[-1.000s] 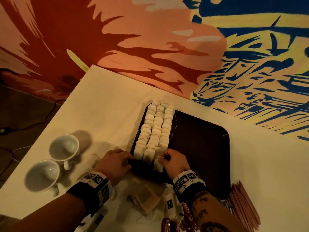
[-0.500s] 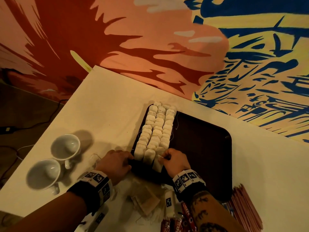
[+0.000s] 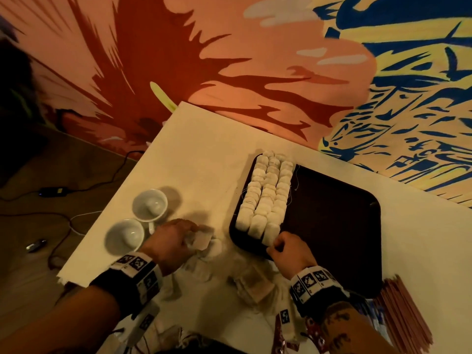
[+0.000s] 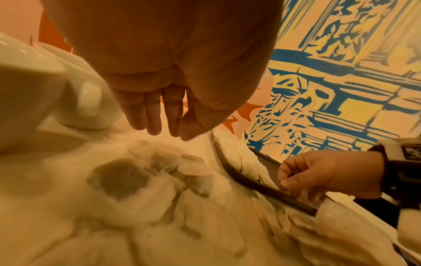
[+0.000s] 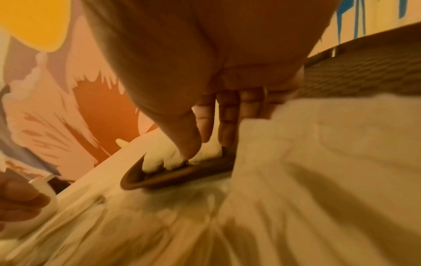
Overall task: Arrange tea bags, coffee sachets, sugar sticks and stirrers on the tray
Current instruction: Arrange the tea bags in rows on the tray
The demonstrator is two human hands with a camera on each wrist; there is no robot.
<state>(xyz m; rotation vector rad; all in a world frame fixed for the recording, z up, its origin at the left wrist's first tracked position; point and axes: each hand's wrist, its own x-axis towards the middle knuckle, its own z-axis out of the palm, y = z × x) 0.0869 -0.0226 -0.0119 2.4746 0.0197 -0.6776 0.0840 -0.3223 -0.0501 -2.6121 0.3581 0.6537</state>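
A dark brown tray [image 3: 332,213] lies on the white table, with three rows of tea bags [image 3: 268,192] standing along its left side. My right hand [image 3: 278,245] is at the tray's near rim. Its thumb and fingers pinch the nearest tea bag [image 5: 164,160] of the right row. My left hand [image 3: 194,237] hovers over the loose tea bags [image 4: 127,180] left of the tray. In the left wrist view its fingers [image 4: 154,124] point down, fairly straight, with nothing between them.
Two white cups [image 3: 149,204] [image 3: 125,235] stand close to the left of my left hand. More loose tea bags [image 3: 252,284] lie between my wrists. Red sachets [image 3: 311,328] and a bundle of reddish sticks [image 3: 406,315] lie at the near right.
My left hand has left the tray's near-left corner and moved left to the loose tea bags by the cups. My right hand stays at the end of the right row.
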